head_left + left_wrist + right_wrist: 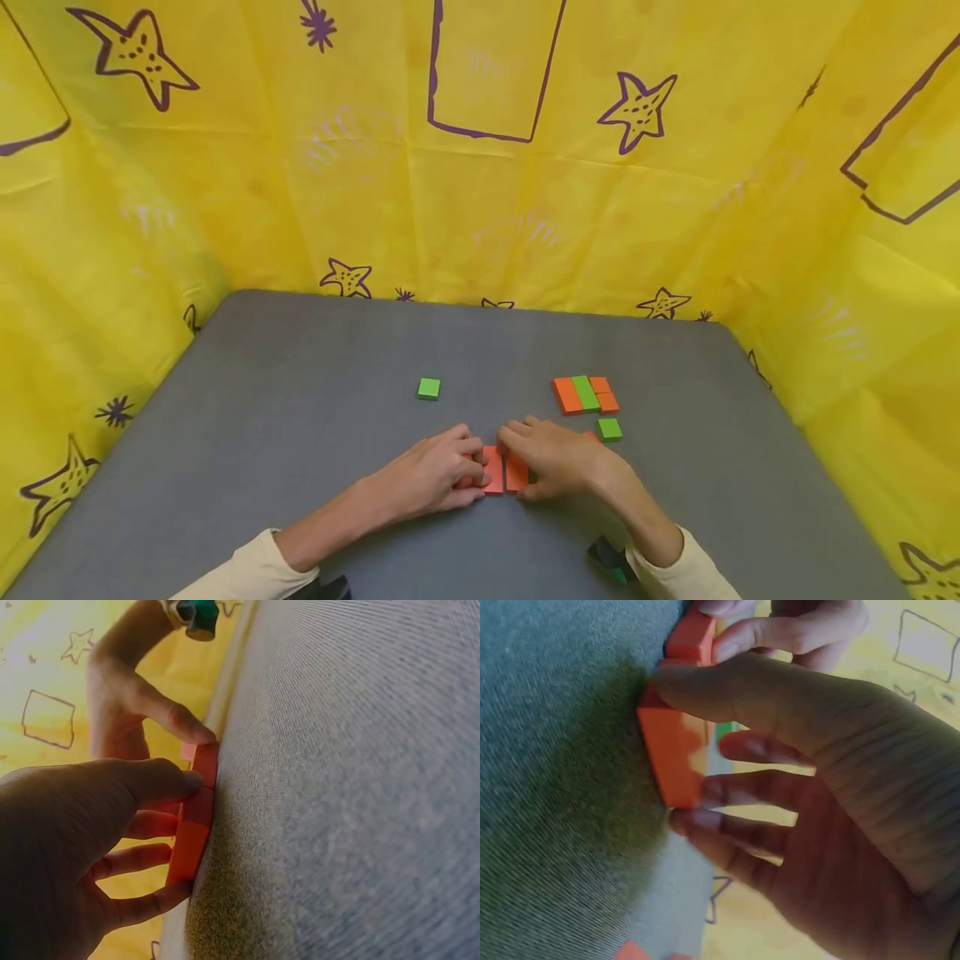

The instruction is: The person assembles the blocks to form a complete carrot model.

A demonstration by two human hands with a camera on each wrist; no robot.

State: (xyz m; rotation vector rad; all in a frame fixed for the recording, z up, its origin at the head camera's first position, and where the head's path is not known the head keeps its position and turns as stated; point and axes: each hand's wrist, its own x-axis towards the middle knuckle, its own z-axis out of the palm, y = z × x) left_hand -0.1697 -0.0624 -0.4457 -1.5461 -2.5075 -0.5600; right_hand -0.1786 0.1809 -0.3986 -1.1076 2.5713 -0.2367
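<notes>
Two flat orange blocks lie side by side on the grey table, a thin dark line between them in the head view. My left hand (442, 471) holds the left orange block (492, 471), thumb at its near side and fingers along its outer and far sides. The right orange block (517, 473) is pinched by my right hand (558, 458), its thumb at the near edge and fingertips at the far edge. From the right wrist, the right block (671, 754) stands close to the left one (692, 637).
Behind my right hand lies a group of orange and green blocks (585, 396), with a green block (609, 430) nearer. Another orange block (592, 436) is partly hidden by that hand. A lone green block (429, 388) lies farther left. Yellow patterned cloth (480, 217) walls the table (315, 375).
</notes>
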